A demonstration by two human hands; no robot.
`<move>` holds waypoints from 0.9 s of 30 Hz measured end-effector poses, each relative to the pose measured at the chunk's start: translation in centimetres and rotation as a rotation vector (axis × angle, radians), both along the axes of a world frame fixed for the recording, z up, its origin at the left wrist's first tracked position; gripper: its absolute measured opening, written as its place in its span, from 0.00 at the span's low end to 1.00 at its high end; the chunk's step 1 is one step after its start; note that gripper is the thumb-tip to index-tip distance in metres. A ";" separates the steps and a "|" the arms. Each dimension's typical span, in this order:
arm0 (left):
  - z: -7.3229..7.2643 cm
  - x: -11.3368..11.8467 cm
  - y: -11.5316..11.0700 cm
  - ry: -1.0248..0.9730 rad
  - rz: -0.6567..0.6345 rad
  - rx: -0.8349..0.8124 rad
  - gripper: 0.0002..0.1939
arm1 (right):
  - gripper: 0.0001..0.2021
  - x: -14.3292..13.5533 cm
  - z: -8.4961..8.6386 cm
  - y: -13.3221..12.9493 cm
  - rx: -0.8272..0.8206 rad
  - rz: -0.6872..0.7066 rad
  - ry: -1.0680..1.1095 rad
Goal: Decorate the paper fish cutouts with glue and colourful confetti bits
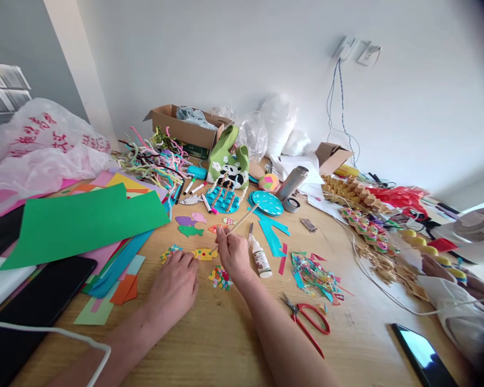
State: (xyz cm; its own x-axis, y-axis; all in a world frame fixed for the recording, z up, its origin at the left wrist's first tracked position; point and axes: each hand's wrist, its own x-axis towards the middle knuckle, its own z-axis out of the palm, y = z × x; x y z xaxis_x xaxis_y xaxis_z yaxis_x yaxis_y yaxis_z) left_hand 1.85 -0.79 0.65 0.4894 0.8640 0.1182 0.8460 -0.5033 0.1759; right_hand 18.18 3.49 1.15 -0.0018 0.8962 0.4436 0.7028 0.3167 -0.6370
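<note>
A yellow paper fish [204, 254] with coloured dots lies on the wooden table. My left hand [177, 277] rests flat beside its left end, fingers extended, partly over a second dotted fish [170, 252]. My right hand [234, 252] pinches a thin wooden stick [244, 219], whose lower tip meets the yellow fish's right end. Below the fish sits a pile of small coloured paper dots [220, 278]. A white glue bottle [261, 259] lies right of my right hand. Purple [185, 221], green [190, 231] and pink paper fish lie farther back.
Red-handled scissors [312, 320] and paper scraps [317, 277] lie to the right, with a phone [421, 355] beyond. Coloured paper sheets [89, 217] cover the left. A metal flask [292, 184], a panda bag [228, 164] and a cardboard box [185, 126] stand behind. Another person's hands [460, 277] are at far right.
</note>
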 end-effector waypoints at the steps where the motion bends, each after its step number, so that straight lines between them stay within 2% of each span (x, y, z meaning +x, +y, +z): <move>1: 0.0 0.0 0.0 -0.001 -0.001 -0.003 0.14 | 0.26 -0.3 -0.4 0.1 0.005 0.001 -0.006; 7: 0.3 0.1 0.0 -0.011 0.004 -0.018 0.13 | 0.27 -0.1 -1.9 0.0 0.012 0.015 -0.141; 27: 0.0 0.1 0.0 -0.022 0.003 -0.020 0.14 | 0.26 0.0 -1.9 0.1 -0.003 0.026 -0.206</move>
State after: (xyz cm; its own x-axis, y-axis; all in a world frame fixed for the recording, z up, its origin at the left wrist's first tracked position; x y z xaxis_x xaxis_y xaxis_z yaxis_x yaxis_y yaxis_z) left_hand 1.91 -0.79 0.67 0.4841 0.8678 0.1116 0.8435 -0.4968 0.2040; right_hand 18.17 3.56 -0.72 -0.1155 0.8960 0.4288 0.8096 0.3350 -0.4820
